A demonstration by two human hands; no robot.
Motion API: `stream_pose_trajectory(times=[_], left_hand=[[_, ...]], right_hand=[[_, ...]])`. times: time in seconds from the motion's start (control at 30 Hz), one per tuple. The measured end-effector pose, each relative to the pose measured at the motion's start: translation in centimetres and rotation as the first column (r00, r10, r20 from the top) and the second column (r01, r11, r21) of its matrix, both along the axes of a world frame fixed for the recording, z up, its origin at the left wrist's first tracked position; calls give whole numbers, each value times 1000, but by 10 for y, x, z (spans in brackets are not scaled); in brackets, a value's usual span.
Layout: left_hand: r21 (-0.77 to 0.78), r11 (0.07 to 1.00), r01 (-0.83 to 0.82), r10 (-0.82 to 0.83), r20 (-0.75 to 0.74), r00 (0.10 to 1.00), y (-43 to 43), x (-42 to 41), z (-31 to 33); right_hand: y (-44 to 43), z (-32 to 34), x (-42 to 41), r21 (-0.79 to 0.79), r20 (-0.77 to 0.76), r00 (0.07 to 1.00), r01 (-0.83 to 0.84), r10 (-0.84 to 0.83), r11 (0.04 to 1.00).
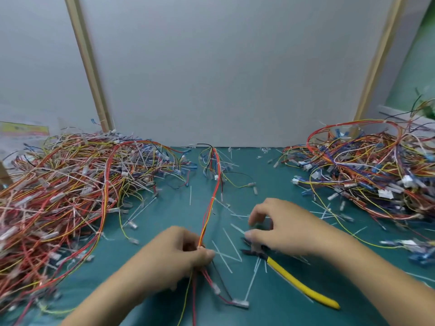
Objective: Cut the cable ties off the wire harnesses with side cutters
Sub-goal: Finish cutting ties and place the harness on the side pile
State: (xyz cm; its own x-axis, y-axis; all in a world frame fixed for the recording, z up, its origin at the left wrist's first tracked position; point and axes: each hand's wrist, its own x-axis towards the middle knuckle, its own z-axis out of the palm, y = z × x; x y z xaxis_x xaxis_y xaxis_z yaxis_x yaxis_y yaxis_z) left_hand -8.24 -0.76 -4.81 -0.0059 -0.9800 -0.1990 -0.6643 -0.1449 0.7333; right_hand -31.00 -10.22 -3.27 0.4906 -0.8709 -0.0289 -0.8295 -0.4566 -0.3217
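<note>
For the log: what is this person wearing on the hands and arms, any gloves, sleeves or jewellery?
Nothing worn shows. The left hand and right hand are bare, without gloves. The left forearm and right forearm are bare to the frame's edge: no sleeves, watch or wristband. No rings are visible, though the picture is blurred.

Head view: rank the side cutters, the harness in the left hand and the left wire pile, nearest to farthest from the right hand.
1. Side cutters: head partly under the right hand, yellow handle trailing right.
2. Harness: centre, gripped by the left hand.
3. Left wire pile: far left side.
</note>
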Motion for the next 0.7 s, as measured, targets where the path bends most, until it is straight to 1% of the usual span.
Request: stream_pose_trajectory(times=[0.03, 0.1, 0.17, 0.2, 0.3, 0.37, 0.47, 0.53, 0.63, 0.7], left_hand=[[1, 1000, -20, 20, -77, 997, 0, 0, 1], [-14, 997, -73, 67, -233, 970, -3, 1, 4], [-21, 994, -111, 95, -381, 920, -9, -1, 8], [-10, 994, -111, 96, -430, 898, -12, -2, 11], [27, 999, -46, 53, -529, 847, -16, -6, 20], [34, 999, -18, 35, -598, 801, -11, -6, 22], [-35, 999, 12, -32, -633, 774, 8, -3, 29], [-112, 994, -7, -69, -657, 751, 19, -2, 41], [-183, 973, -139, -46, -749, 661, 15, 1, 58], [-186, 958, -218, -12, -787, 617, 1, -2, 64]], right_hand=[[8, 2, -8, -1, -90, 996, -17, 17, 1000], [25, 3, -23, -33, -216, 975, -57, 49, 998], [41, 2, -34, -80, -284, 957, -78, 52, 994], [46, 2, -38, -104, -299, 953, -74, 40, 992], [56, -3, -45, -182, -313, 950, -64, 4, 981], [59, -10, -46, -268, -365, 931, -122, 17, 956], [58, -23, -49, -354, -444, 896, -193, 17, 915], [54, -27, -53, -382, -437, 900, -176, -10, 907], [48, -30, -61, -369, -337, 941, -94, -39, 925], [44, -29, -64, -329, -173, 984, -15, -45, 944]])
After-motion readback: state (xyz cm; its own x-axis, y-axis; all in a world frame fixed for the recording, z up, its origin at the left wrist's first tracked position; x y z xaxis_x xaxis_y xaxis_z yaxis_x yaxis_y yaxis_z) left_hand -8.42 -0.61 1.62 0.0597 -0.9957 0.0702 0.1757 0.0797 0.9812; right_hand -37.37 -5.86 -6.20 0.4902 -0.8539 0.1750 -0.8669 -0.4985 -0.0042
